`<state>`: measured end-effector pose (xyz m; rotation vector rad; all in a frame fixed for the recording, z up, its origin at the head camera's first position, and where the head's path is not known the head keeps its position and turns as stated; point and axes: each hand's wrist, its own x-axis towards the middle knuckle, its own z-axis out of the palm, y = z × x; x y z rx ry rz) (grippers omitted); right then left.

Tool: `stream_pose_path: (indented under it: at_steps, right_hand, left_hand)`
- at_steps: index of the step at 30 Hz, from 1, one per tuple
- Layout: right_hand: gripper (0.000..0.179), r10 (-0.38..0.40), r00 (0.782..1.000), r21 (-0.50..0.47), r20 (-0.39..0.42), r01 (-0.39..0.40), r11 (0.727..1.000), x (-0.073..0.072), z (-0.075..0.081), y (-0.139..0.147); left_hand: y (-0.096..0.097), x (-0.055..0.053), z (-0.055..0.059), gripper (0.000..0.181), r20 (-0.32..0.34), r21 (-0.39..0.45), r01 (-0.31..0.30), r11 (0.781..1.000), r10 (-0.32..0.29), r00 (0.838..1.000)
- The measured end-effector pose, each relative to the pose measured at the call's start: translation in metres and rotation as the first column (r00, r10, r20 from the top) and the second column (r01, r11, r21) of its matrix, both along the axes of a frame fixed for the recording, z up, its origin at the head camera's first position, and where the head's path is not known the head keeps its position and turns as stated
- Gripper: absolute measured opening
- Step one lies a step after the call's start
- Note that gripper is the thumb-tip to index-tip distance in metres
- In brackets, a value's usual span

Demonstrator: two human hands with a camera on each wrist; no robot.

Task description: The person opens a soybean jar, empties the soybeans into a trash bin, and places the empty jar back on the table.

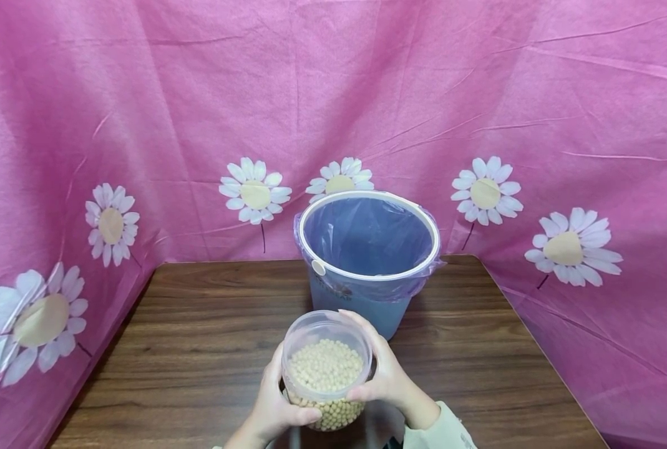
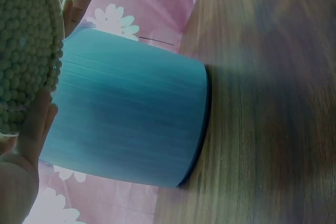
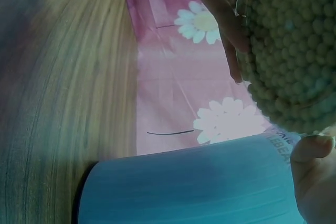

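Note:
Both hands grip a clear, lidless plastic jar [image 1: 333, 416] of round, pale yellow beans [image 1: 326, 365] that look like soybeans. My left hand [image 1: 271, 402] holds its left side, thumb in front. On the right, my right hand [image 1: 386, 374] has its thumb on the near wall and its fingers around the far side. Seen from below in the wrist views, the jar bottom [image 2: 26, 51] is off the table, tipped slightly. Just behind the jar stands a blue bin [image 1: 361, 308] with a white rim and a purple bag liner [image 1: 423, 284].
The dark wood-grain table [image 1: 209, 349] extends to both sides of the bin. A pink cloth [image 1: 198, 112] with white daisies hangs around its back and sides. In the right wrist view, the bin's base [image 3: 184, 187] sits on the tabletop.

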<state>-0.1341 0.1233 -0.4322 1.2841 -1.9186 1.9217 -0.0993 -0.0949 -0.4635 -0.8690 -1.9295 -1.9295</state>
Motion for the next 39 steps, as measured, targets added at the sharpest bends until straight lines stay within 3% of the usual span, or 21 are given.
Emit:
stream_pose_path:
  at_steps: [7, 12, 15, 25, 39]
  right_hand:
    - [0.1, -0.082, 0.996, 0.013, -0.04, 0.083, 0.997, 0.002, -0.001, -0.002]
    - [0.102, -0.156, 0.985, 0.021, -0.077, 0.158, 0.987, 0.005, -0.001, -0.001]
    - [0.102, -0.221, 0.971, 0.015, -0.087, 0.224, 0.975, 0.006, -0.001, 0.0]
    - [0.099, -0.366, 0.931, 0.036, 0.0, 0.366, 0.93, 0.009, -0.005, 0.013]
    - [0.098, -0.475, 0.876, 0.033, 0.088, 0.474, 0.88, 0.016, -0.006, 0.036]
  left_hand:
    - [-0.001, 0.003, -0.002, 0.102, 0.065, -0.034, -0.1, 0.994, 0.102, 0.993]
    - [-0.003, 0.004, 0.002, 0.106, 0.112, -0.051, -0.169, 0.984, 0.174, 0.978]
    - [-0.005, 0.005, 0.004, 0.107, 0.134, -0.052, -0.175, 0.983, 0.18, 0.974]
    - [-0.011, 0.002, 0.005, 0.107, 0.048, -0.036, -0.141, 0.989, 0.143, 0.989]
    - [-0.019, 0.002, 0.016, 0.111, 0.118, -0.048, -0.174, 0.984, 0.178, 0.977]
